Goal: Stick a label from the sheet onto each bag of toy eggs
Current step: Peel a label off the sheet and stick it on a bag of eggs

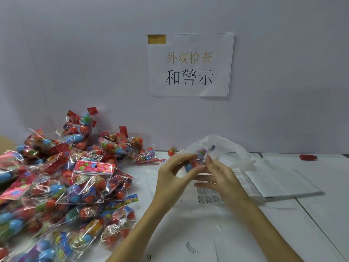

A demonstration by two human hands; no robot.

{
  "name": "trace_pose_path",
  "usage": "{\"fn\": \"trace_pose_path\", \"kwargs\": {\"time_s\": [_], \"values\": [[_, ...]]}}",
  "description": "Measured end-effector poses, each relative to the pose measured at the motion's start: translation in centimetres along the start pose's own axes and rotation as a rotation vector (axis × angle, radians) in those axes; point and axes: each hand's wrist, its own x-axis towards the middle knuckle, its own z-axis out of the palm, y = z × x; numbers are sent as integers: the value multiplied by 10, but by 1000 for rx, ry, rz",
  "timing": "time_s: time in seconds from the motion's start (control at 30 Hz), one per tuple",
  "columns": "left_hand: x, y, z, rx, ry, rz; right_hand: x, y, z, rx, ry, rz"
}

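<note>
Your left hand (174, 173) and your right hand (220, 173) are close together above the middle of the desk (311, 220), and both pinch one bag of toy eggs (194, 161) between thumb and fingers. The label sheet (209, 197) lies on the desk just under your right hand. A big pile of bags (62, 186) covers the left side of the desk.

Single head-worn wide-angle view. It looks forward and slightly down across the white bench (245, 233) toward the wall (75, 53), which fills the upper half. Both forearms enter from the bottom edge; the hands sit close, near frame centre. Straight edges bow toward the frame borders.
</note>
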Motion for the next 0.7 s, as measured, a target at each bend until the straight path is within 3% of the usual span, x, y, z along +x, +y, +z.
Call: {"fn": "trace_pose_path", "kwargs": {"time_s": [0.1, 0.2, 0.3, 0.43, 0.7], "values": [[0, 1, 1, -14, -145, 30, 0, 1, -1, 110, 62, -37], [2, 3, 0, -92, 3, -68, 2, -1, -5, 200, 93, -7], [7, 1, -8, -15, 218, -206, 2, -3, -3, 215, 34, 69], [14, 0, -15, -351, 163, -494, -1, -2, -2, 155, -92, 125], [16, -3, -20, -334, 346, -401, 0, 5, -1, 119, -219, 184]]}}
